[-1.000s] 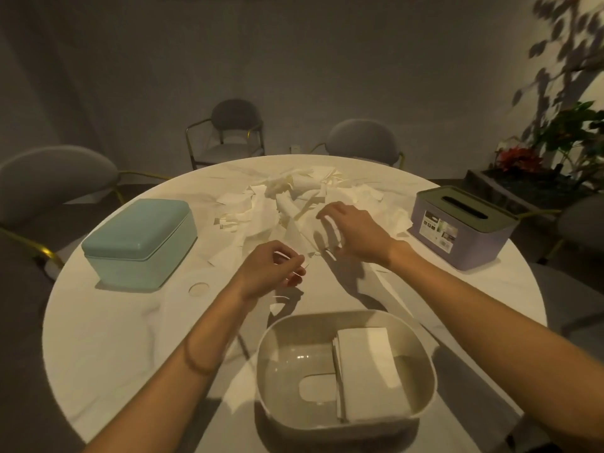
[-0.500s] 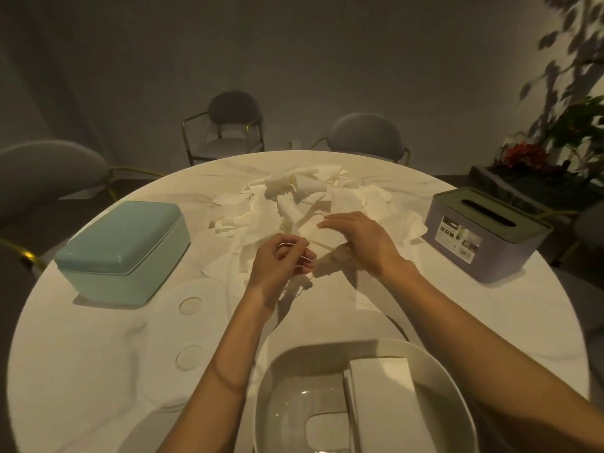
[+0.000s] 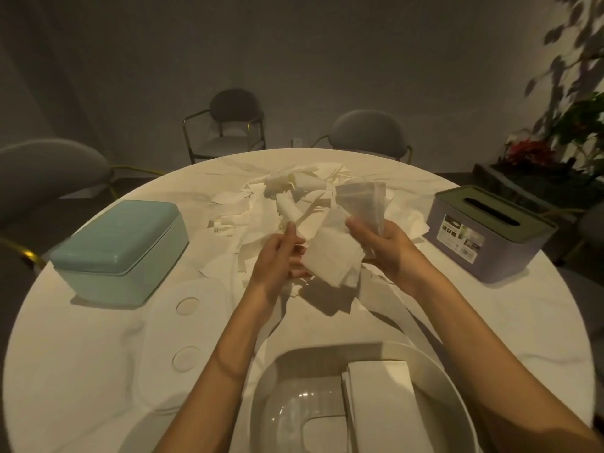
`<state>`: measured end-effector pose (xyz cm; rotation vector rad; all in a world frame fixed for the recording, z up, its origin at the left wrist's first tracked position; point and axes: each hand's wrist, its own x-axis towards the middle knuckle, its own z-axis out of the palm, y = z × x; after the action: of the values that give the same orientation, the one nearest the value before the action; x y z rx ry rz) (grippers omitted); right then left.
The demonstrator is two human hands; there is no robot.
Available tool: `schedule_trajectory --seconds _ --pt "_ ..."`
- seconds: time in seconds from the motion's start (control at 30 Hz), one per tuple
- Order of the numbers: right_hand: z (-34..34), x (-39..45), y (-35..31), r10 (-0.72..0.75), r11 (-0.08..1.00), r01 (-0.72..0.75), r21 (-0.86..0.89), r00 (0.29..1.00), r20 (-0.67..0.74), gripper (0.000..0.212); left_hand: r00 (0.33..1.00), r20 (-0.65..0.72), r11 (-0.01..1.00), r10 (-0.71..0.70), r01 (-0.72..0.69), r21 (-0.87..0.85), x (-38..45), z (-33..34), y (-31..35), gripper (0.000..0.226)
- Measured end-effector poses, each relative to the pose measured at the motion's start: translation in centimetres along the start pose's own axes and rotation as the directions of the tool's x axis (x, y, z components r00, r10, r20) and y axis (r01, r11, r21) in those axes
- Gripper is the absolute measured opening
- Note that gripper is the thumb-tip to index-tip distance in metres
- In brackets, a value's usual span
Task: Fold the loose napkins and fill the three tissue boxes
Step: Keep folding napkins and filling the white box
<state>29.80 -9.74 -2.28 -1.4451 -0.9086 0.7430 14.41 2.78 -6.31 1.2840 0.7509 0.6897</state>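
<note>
Between both hands, napkin [image 3: 330, 258] lifted, left grip [image 3: 281, 253] and right grip [image 3: 389, 246] pinching its edges

My left hand [image 3: 277, 256] and right hand [image 3: 389, 246] are bare, with no gloves or rings showing. Both forearms are uncovered, no sleeves in sight. A thin band [image 3: 228, 371] circles my left forearm.

text: none legible | label on purple tissue box [image 3: 462, 235]: too blurred
</note>
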Motion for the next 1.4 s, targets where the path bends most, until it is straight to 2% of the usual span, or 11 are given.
schedule_trajectory --seconds 0.1,0.17,0.3,0.4,0.5,0.67,0.83,1.0,1.13,1.23,1.4 --pt "0.0 -0.7 -0.4 0.056 0.998 -0.055 -0.018 0.99 0.131 0.015 0.948 0.213 0.943 -0.236 0.276 -0.184 -1.0 0.5 0.6 0.084" --pt "0.4 -0.7 -0.4 0.079 0.996 -0.07 -0.062 0.986 0.148 0.011 0.891 0.359 0.861 -0.28 0.398 -0.317 -1.7 0.8 0.4 0.096" --pt "0.9 -0.8 -0.5 0.087 0.989 -0.071 -0.131 0.989 0.122 0.017 0.847 0.479 0.778 -0.23 0.456 -0.433 -2.6 1.4 -0.2 0.09" --pt "0.5 -0.9 -0.7 0.105 0.988 -0.089 -0.124 0.985 0.135 0.035 0.8 0.559 0.797 -0.22 0.477 -0.37 -2.8 1.5 -0.3 0.094" --pt "0.2 -0.9 -0.6 0.109 0.973 -0.08 -0.218 0.987 0.121 0.046 0.741 0.647 0.829 -0.178 0.467 -0.307 -3.0 1.5 -0.6 0.095" --pt "0.3 -0.5 -0.1 0.079 0.978 -0.07 -0.194 0.996 0.039 0.041 0.76 0.604 0.898 -0.239 0.409 -0.161 -3.4 1.2 -0.9 0.054" --pt "-0.2 -0.4 0.3 -0.044 0.995 0.032 -0.09 0.99 -0.131 0.034 0.776 0.584 0.95 -0.237 0.312 -0.029 -3.5 1.4 -0.9 0.046" --pt "-1.2 -0.7 -0.9 -0.152 0.983 0.167 0.073 0.972 -0.18 0.044 0.823 0.513 0.922 -0.243 0.36 -0.14 -2.9 1.5 -1.1 0.043" --pt "-1.5 -1.1 -1.9 -0.165 0.979 0.167 0.117 0.986 -0.026 0.047 0.862 0.408 0.834 -0.3 0.445 -0.327 -2.7 1.5 -1.3 0.036" --pt "-0.9 -1.5 -1.8 -0.145 0.987 0.133 0.092 0.978 0.149 0.044 0.896 0.357 0.86 -0.266 0.387 -0.332 -2.0 1.7 -1.3 0.032" --pt "-0.2 -0.3 0.2 -0.09 0.951 0.158 -0.265 0.963 0.254 0.034 0.857 0.483 0.787 -0.183 0.421 -0.45 -2.2 1.7 -1.2 0.045"
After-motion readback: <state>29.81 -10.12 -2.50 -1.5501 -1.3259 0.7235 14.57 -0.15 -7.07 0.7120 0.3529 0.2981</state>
